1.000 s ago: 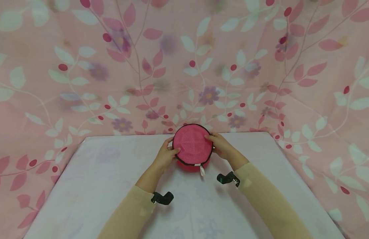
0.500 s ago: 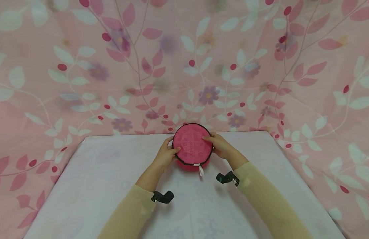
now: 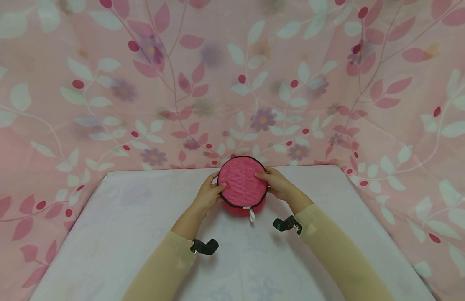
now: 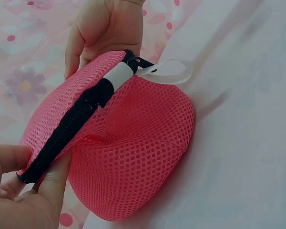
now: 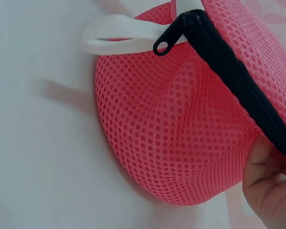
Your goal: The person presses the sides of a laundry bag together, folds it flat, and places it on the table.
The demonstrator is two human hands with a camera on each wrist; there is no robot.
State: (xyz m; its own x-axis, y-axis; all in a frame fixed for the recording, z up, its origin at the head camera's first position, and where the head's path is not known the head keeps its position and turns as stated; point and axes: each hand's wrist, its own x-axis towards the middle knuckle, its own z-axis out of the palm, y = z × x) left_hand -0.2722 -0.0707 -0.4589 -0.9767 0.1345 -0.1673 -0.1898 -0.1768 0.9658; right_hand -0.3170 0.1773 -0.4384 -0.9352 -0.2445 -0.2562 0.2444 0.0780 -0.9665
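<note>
A round pink mesh laundry bag point(image 3: 243, 182) stands near the far side of the table, its flat lid facing up toward the head view. Around the lid runs a black zipper point(image 4: 69, 126), shut along the visible stretch. My left hand point(image 3: 208, 195) pinches the zippered rim at the left, thumb on the lid and fingers beneath. At the opposite side my right hand point(image 3: 280, 185) grips the rim the same way. A white ribbon loop point(image 5: 121, 36) and black zipper pull point(image 5: 167, 40) hang at the near edge. The mesh below is creased inward. Some fingertips are hidden behind the bag.
A white cloth covers the table point(image 3: 134, 234). Behind and at both sides hangs a pink leaf-print curtain point(image 3: 217, 83), close beyond the bag. Small black cameras point(image 3: 205, 247) sit on both wrists over the beige sleeves point(image 3: 161, 267).
Both hands keep their hold on the bag's rim. The white loop swings slightly left, and the right thumb lies a little farther in on the lid than a second ago.
</note>
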